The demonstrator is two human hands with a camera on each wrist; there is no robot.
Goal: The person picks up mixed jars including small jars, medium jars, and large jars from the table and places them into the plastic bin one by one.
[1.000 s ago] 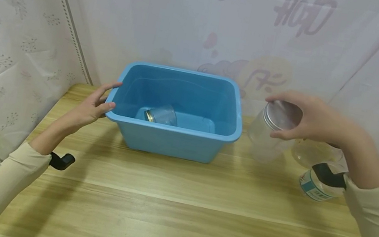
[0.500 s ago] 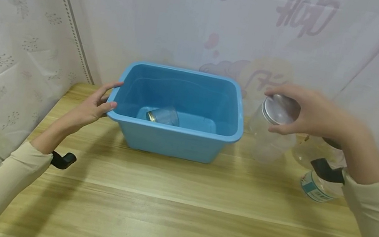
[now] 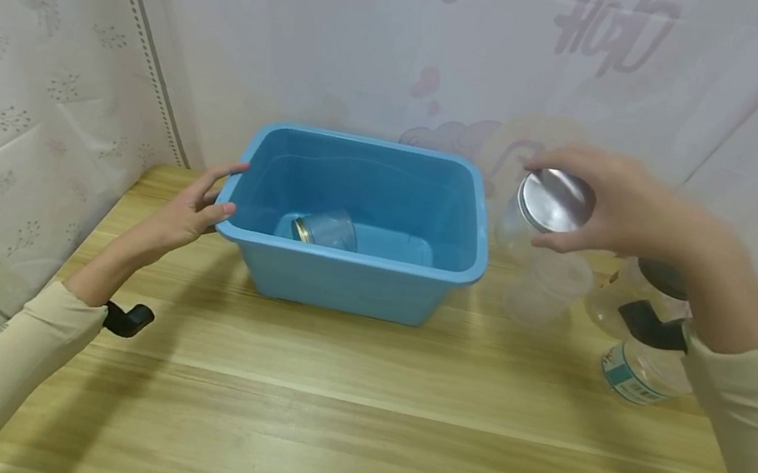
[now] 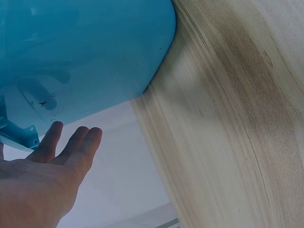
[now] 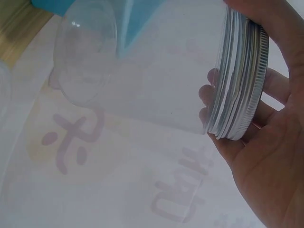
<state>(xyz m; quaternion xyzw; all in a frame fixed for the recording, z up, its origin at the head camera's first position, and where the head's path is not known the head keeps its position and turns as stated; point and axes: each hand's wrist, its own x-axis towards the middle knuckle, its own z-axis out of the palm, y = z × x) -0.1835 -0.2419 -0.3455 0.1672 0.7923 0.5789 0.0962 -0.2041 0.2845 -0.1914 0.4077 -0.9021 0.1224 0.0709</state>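
Observation:
A blue plastic tub (image 3: 340, 285) stands on the wooden table, and a clear jar with a gold lid (image 3: 327, 229) lies on its side in it. My left hand (image 3: 189, 210) holds the tub's left rim, thumb over the edge; in the left wrist view several fingers (image 4: 83, 149) reach along its underside. Right of the tub, my right hand (image 3: 616, 206) grips a clear jar by its silver screw lid (image 3: 556, 202). In the right wrist view the jar's transparent body (image 5: 156, 71) points away from the palm, tilted, with fingers around the lid.
Below the held jar is another clear container (image 3: 544, 291). Farther right are a jar with a dark lid (image 3: 663, 276) and a jar with a teal label (image 3: 636, 375), both partly behind the right arm. A printed white cloth (image 3: 353, 37) hangs behind the table.
The right hand has risen and shifted slightly left with the silver-lidded jar, and the clear container below it shows more. The left hand and tub keep their places.

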